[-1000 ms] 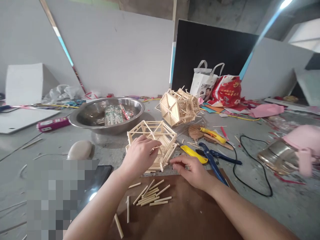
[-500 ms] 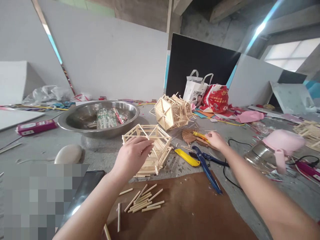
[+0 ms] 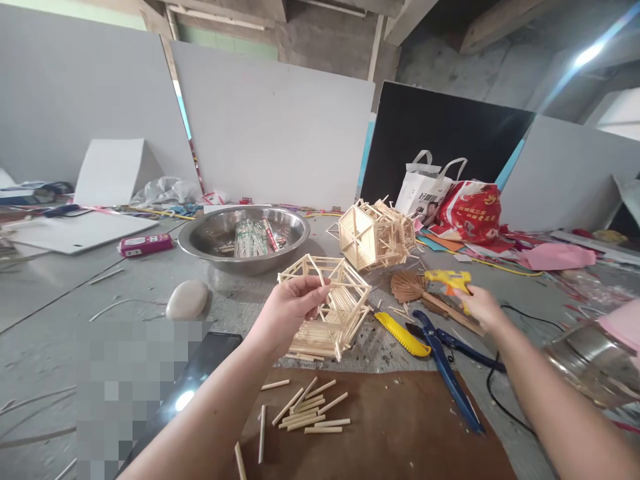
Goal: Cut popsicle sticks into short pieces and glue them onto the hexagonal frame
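Note:
My left hand [image 3: 293, 310] pinches the crossing of the thin sticks on top of an open six-sided wooden stick frame [image 3: 350, 300]. Whether a loose stick is also between the fingers cannot be seen. In my right hand [image 3: 483, 308] is a yellow hot glue gun [image 3: 447, 277] with an orange trigger, its nozzle pointing left, held above the floor. Several short wooden sticks [image 3: 305, 410] lie on a brown sheet [image 3: 390, 427] in front of me. A finished-looking, denser stick structure [image 3: 373, 233] stands behind the frame.
To the right of the frame lie a yellow utility knife [image 3: 403, 333], blue-handled cutters [image 3: 445, 367] and a brown fan-shaped piece [image 3: 407, 287]. A steel basin [image 3: 200, 252] with packaged sticks stands behind left. A stone [image 3: 187, 300] and a phone [image 3: 215, 347] are at left, a clear jug [image 3: 595, 360] at right.
My right hand moved from beside the frame to the glue gun, took hold of it and lifted it off the floor. My left hand stayed at the frame's top. The view shifted.

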Demonstrator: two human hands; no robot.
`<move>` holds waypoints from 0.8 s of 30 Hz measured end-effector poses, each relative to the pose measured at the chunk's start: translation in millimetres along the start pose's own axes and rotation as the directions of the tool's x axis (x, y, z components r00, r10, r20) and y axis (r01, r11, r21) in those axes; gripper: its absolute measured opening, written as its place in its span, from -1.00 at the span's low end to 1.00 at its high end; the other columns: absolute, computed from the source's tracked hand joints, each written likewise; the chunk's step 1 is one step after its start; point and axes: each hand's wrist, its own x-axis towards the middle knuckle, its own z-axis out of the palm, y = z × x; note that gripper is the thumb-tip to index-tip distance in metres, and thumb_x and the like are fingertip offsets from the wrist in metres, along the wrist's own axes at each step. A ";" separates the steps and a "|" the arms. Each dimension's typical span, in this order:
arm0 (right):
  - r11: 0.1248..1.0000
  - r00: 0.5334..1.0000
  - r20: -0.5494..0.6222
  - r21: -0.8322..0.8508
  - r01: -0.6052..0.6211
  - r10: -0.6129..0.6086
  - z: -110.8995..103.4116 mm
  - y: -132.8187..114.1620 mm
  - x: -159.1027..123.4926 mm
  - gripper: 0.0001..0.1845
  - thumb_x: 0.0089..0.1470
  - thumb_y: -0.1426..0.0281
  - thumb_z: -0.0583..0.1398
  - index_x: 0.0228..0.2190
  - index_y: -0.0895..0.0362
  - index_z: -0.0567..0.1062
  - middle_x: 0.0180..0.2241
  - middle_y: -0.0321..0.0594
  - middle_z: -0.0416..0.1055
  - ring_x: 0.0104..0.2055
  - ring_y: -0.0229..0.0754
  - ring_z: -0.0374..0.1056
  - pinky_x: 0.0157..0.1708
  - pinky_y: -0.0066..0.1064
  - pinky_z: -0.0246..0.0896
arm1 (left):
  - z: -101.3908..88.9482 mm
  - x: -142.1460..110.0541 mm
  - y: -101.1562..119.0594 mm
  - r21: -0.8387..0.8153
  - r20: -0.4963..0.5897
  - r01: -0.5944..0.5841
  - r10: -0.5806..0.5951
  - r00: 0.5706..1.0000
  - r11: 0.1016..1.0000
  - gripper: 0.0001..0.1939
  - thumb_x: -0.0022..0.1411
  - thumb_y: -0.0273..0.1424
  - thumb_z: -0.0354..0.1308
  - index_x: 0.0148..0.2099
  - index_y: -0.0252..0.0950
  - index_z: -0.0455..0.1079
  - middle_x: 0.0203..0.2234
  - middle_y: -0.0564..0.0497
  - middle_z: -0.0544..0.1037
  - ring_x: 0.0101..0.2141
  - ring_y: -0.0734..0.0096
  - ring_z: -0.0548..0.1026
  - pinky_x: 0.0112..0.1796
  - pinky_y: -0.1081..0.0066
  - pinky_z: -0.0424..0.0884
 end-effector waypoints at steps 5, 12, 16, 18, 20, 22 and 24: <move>0.847 0.989 0.129 0.531 -0.010 -0.069 -31.6 -30.3 -33.3 -0.72 -0.31 0.31 0.22 -0.44 0.14 0.36 -0.60 -0.34 0.27 -0.61 -0.34 0.18 -0.58 -0.46 0.19 | -2.0 0.2 1.5 -0.050 0.004 0.001 -0.001 1.000 0.999 -0.83 -0.06 -0.33 0.12 -0.44 -0.36 0.35 -0.61 0.10 0.34 -0.68 0.74 0.12 -0.66 0.60 0.01; 0.731 0.862 0.271 0.665 0.155 -0.429 -30.6 -99.3 -88.6 -0.80 -0.18 0.32 0.18 -0.43 0.12 0.37 -0.56 -0.29 0.35 -0.60 -0.30 0.26 -0.55 -0.42 0.21 | -2.0 -3.4 3.9 -0.077 -0.013 0.046 -0.047 0.999 0.996 -0.80 -0.05 -0.30 0.12 -0.45 -0.36 0.34 -0.69 0.14 0.26 -0.70 0.73 0.12 -0.67 0.60 0.00; 0.758 0.765 0.377 0.616 0.215 -0.523 -6.3 -115.0 -109.3 -0.75 -0.17 0.29 0.18 -0.37 0.12 0.40 -0.45 -0.24 0.37 -0.64 -0.37 0.20 -0.62 -0.46 0.16 | -8.1 -3.2 4.3 -0.071 -0.042 0.034 -0.037 0.998 0.997 -0.81 -0.05 -0.31 0.13 -0.45 -0.36 0.33 -0.69 0.13 0.24 -0.70 0.74 0.11 -0.67 0.60 -0.01; 0.781 0.720 0.447 0.588 0.211 -0.531 4.2 -116.6 -115.4 -0.73 -0.19 0.25 0.19 -0.38 0.12 0.40 -0.43 -0.22 0.36 -0.66 -0.39 0.17 -0.67 -0.48 0.13 | -10.7 -2.3 3.2 -0.079 -0.044 0.015 -0.019 0.999 0.997 -0.82 -0.05 -0.32 0.13 -0.45 -0.37 0.32 -0.67 0.12 0.25 -0.70 0.74 0.12 -0.68 0.60 -0.01; 0.808 0.700 0.492 0.551 0.209 -0.518 11.5 -115.4 -118.4 -0.70 -0.19 0.19 0.18 -0.40 0.13 0.40 -0.46 -0.22 0.35 -0.67 -0.39 0.16 -0.69 -0.49 0.10 | -11.6 -1.5 1.8 -0.081 -0.052 0.008 -0.012 0.999 0.997 -0.82 -0.05 -0.32 0.13 -0.44 -0.36 0.32 -0.67 0.13 0.25 -0.71 0.74 0.12 -0.68 0.60 -0.01; 0.833 0.715 0.502 0.514 0.204 -0.486 16.1 -113.0 -119.5 -0.65 -0.18 0.12 0.15 -0.45 0.16 0.41 -0.54 -0.24 0.33 -0.69 -0.39 0.13 -0.71 -0.50 0.07 | -11.0 -1.0 0.9 -0.071 -0.064 0.014 -0.018 0.998 0.997 -0.82 -0.06 -0.32 0.13 -0.43 -0.35 0.32 -0.68 0.14 0.24 -0.71 0.75 0.12 -0.68 0.60 -0.02; 0.845 0.740 0.488 0.495 0.202 -0.463 19.1 -110.9 -120.0 -0.60 -0.17 0.07 0.11 -0.50 0.18 0.40 -0.60 -0.24 0.31 -0.70 -0.39 0.12 -0.73 -0.51 0.04 | -9.7 -0.8 0.8 -0.063 -0.075 0.013 -0.018 0.997 0.998 -0.82 -0.07 -0.32 0.14 -0.43 -0.35 0.32 -0.68 0.14 0.23 -0.71 0.75 0.12 -0.68 0.61 -0.02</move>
